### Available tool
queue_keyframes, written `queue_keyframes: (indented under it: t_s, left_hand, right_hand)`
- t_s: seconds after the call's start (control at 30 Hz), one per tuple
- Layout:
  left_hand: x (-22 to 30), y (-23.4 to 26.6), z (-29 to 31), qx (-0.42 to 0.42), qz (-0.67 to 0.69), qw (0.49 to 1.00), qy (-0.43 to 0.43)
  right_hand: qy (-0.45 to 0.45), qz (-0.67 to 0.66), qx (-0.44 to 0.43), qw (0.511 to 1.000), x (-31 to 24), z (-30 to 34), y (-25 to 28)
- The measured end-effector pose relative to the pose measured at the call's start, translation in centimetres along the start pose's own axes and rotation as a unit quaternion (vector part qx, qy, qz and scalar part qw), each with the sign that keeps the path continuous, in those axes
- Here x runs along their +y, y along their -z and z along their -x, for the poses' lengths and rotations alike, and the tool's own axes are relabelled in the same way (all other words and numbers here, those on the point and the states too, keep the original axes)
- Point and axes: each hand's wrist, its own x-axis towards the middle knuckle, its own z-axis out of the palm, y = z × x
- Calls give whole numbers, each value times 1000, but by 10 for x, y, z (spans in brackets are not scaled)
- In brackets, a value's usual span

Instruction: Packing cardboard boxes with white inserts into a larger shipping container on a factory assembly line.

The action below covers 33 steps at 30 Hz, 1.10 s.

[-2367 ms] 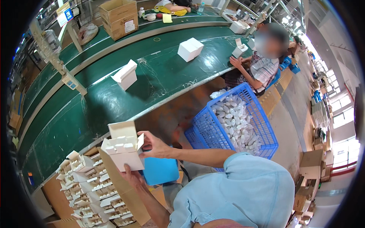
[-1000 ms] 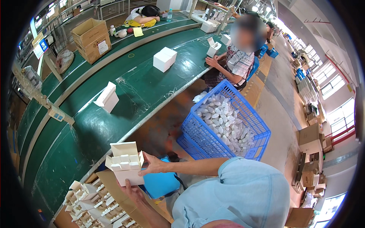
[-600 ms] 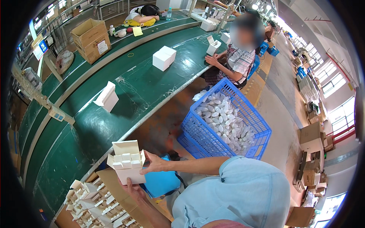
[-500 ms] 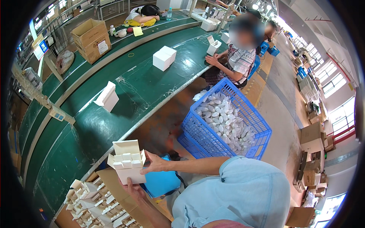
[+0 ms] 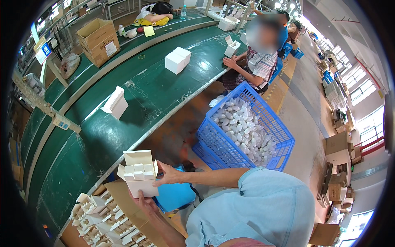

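Observation:
Both my hands hold a white carton with its lid flap raised, beside the near edge of the green work surface. Several small white boxes stand in rows inside it. My left hand supports the carton from below, its thumb on the front face. At the carton's right side my right hand grips the wall near the top edge. Below and left is a large brown box packed with open white cartons.
A blue crate of small white wrapped pieces stands right of the bench. On the green bench sit an open white carton and closed white boxes. A co-worker sits farther along; a brown carton stands behind.
The carton and my hands stay almost in place, shifting only slightly. Far back, a person in blue has come more into sight behind the seated co-worker.

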Motion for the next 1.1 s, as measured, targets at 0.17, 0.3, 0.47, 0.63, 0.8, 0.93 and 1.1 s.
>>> queue_keyframes:
  t_s: [0.17,0.3,0.47,0.63,0.8,0.93,1.1]
  left_hand:
    - [0,-8,1,-3,11,1000,-4]
    - [-4,1,-2,1,-1,1000,-3]
    - [-7,1,-8,-23,8,1000,-8]
    - [0,-16,-8,-35,5,999,5]
    - [-1,-20,-8,-47,7,999,6]
    - [-4,-20,-9,-45,4,999,9]
    - [-4,-24,-8,-41,1,999,16]
  right_hand:
    - [-5,24,3,1000,-3,0,6]
    - [-4,23,-3,1000,0,-1,5]
    - [2,1,-4,1000,-4,0,8]
    - [16,3,10,1000,-3,1,13]
    - [13,0,8,1000,0,1,18]
    - [24,-4,12,1000,6,0,21]
    - [20,-7,10,1000,4,3,24]
